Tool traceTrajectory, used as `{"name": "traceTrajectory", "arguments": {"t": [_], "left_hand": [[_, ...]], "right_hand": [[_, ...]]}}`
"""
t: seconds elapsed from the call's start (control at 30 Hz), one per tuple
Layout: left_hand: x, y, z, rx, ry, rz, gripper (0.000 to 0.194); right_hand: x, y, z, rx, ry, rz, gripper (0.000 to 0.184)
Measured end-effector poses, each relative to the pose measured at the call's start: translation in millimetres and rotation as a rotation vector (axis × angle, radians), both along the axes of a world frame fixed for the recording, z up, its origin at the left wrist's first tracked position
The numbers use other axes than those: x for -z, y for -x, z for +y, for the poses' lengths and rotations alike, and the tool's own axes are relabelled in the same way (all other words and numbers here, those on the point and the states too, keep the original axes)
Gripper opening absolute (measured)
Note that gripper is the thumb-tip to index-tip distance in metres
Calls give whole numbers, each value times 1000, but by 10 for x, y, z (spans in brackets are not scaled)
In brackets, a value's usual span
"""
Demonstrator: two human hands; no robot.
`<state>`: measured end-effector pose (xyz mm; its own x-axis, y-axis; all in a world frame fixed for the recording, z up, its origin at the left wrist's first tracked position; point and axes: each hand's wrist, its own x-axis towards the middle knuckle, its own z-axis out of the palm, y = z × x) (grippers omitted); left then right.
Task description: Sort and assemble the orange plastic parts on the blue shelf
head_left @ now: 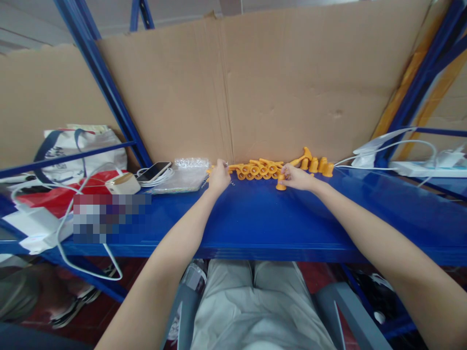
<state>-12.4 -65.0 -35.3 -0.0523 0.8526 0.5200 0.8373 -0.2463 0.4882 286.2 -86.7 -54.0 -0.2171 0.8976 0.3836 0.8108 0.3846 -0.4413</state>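
Observation:
My right hand [296, 177] is closed on a small yellow bell-shaped piece [280, 183], its wide end down at the blue shelf top. Left of it lies a stack of several yellow bell-shaped pieces [257, 171], their round open ends facing me. Beyond them stand more yellow pieces [321, 166] and a yellow hammer-shaped piece [304, 156]. My left hand [219, 178] is at the stack's left end, over yellow parts and small metal bits that look like screws or hooks. Its fingers are bent together; what they hold is hidden.
A clear plastic bag [184, 177] and a phone [156, 171] on a coiled white cable lie to the left, with a white charger [123, 184] nearby. Cardboard [284, 82] closes off the back. Blue posts and white cables flank the shelf [255, 218]. Another person's legs show at lower left.

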Motion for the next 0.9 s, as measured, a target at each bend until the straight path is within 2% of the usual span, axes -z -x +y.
{"name": "traceTrajectory", "arguments": {"t": [0.2, 0.33, 0.5, 0.63, 0.9], "left_hand": [[106, -208, 23, 214, -47, -157, 8], [210, -261, 101, 373, -12, -233, 10], [278, -252, 143, 474, 44, -256, 19], [284, -262, 108, 454, 77, -216, 33], [305, -301, 29, 291, 101, -51, 37]], "right_hand": [[40, 83, -13, 7, 43, 100, 22], [36, 119, -37, -16, 75, 22, 18], [47, 142, -48, -76, 175, 69, 19], [72, 164, -34, -95, 216, 83, 19], [119, 180, -3, -190, 187, 59, 20]]}}
